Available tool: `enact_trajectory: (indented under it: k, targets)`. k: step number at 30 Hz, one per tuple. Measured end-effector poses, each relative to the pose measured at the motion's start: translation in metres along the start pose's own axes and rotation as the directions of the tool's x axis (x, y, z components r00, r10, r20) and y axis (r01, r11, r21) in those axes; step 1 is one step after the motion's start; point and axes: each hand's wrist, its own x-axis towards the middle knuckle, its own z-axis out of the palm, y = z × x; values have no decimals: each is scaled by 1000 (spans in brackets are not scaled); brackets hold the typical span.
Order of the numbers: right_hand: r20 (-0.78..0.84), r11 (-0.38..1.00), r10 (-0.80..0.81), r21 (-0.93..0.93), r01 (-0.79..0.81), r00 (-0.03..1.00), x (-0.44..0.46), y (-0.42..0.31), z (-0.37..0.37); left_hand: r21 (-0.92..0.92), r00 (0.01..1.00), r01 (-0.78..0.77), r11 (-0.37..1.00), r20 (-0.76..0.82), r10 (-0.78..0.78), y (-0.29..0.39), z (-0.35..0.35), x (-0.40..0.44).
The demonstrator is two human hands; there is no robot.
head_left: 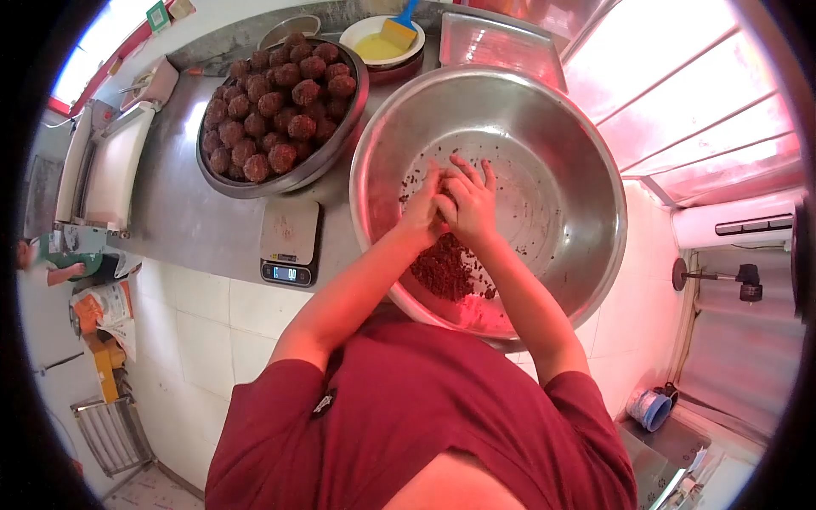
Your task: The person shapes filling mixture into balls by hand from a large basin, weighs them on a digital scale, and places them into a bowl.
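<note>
My left hand (pixel 422 206) and my right hand (pixel 470 201) are pressed together, palms facing, above a wide steel basin (pixel 586 212). Both are curled around each other, with some right fingers sticking out; whatever lies between the palms is hidden. Just below them, a heap of dark red crumbly mixture (pixel 444 270) rests on the near side of the basin floor. Loose crumbs are scattered over the rest of the bottom. To the left, a dark round tray (pixel 350 127) is piled with many dark red-brown balls (pixel 270 104).
A kitchen scale (pixel 290 242) reading 0.0 stands at the counter's front edge. Behind are a white bowl (pixel 347 36) of yellow liquid with a blue-handled brush (pixel 399 30) and a clear plastic tray (pixel 497 49). Another person's arm (pixel 64 272) shows at far left.
</note>
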Motion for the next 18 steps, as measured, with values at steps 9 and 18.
enact_trajectory:
  k: [9,18]
  targets:
    - [-195,971,77,236,-29,978,-12,-22,5,2,981,-146,989,-125,145,-12,16,-14]
    - [100,998,51,-36,-48,994,-11,-7,-7,5,995,97,995,10,-97,9,11,-12]
